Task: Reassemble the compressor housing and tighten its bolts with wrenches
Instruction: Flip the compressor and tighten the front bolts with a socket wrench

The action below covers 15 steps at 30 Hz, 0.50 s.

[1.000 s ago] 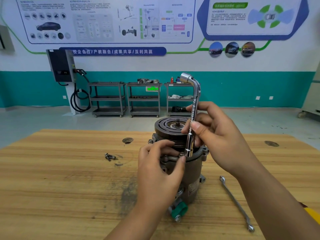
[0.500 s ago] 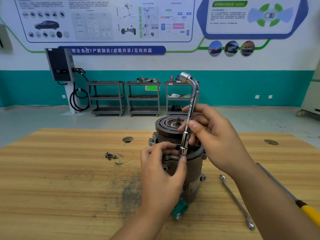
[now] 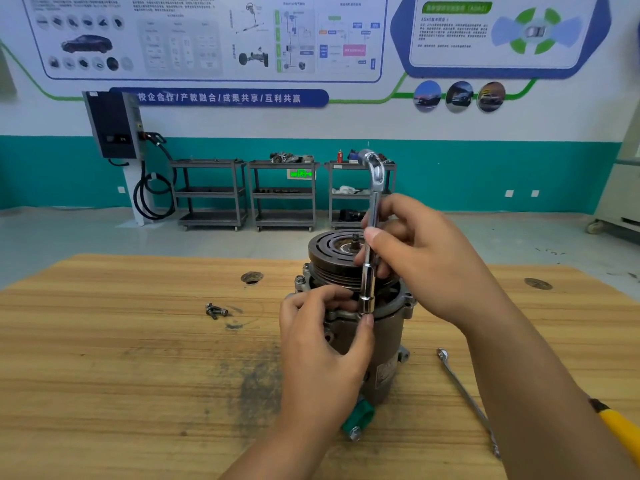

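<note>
**A:** Where's the compressor housing?

**B:** Upright, mid-surface, pulley end up, green cap at its foot on the near side. Stood like that, the flange bolt heads face up, so a tool drops straight on.

**A:** R hand?

**B:** Right hand pinches the shank of the L socket wrench btwn thumb and fingers, approx halfway up, bent end high. Shank is near vertical, with the socket end down at the flange rim, just beside the pulley. It's a pinch, not a fist, so prob for twirling the shank fast, not for torque.

**A:** Left?

**B:** Left hand curls round the housing top on the near side, thumb tip touching right under the socket. Looks like it steadies the body & guides the socket onto a bolt. Can't see that bolt head, since socket and thumb hide it.

**A:** Anything else?

**B:** Loose bolts lie to the left, well apart from the housing, prob waiting for their holes. One seated bolt shows on the flange's left side. Flat wrench lies near on the right, within reach for the final pull. Yellow-handled tool sits at the right edge, mostly cut off.

**A:** Stage?

**B:** Early tightening imo, w/ more bolts to go.
</note>
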Motion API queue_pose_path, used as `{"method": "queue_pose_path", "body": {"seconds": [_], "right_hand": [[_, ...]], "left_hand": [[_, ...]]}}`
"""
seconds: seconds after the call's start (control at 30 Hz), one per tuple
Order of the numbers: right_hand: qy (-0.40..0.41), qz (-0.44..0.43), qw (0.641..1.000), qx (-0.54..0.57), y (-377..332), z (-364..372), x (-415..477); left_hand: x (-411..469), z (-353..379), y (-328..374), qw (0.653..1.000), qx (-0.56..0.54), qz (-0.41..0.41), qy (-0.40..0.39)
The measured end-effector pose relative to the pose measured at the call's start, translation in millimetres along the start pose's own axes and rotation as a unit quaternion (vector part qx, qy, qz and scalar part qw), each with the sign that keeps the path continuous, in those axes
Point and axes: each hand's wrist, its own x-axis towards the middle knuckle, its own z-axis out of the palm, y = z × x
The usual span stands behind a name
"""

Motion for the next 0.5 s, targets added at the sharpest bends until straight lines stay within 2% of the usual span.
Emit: {"method": "queue_pose_path", "body": {"seconds": [0.13,0.3,0.5], "right_hand": [[-0.008,-0.015,1.000,-0.013,-1.2,1.3,-3.6],[-0.026,-0.011,0.998,0.052,-1.3,-1.7,-4.0],[-0.025,-0.027,0.997,0.067,1.8,-1.1,-4.4]], "left_hand": [[0.1,-0.4,-0.1,1.000,0.006,0.004,0.002],[-0.7,-0.7,-2.7,1.000,0.003,0.009,-0.005],[-3.9,1.2,-6.0,1.000,0.007,0.012,-0.016]]}}
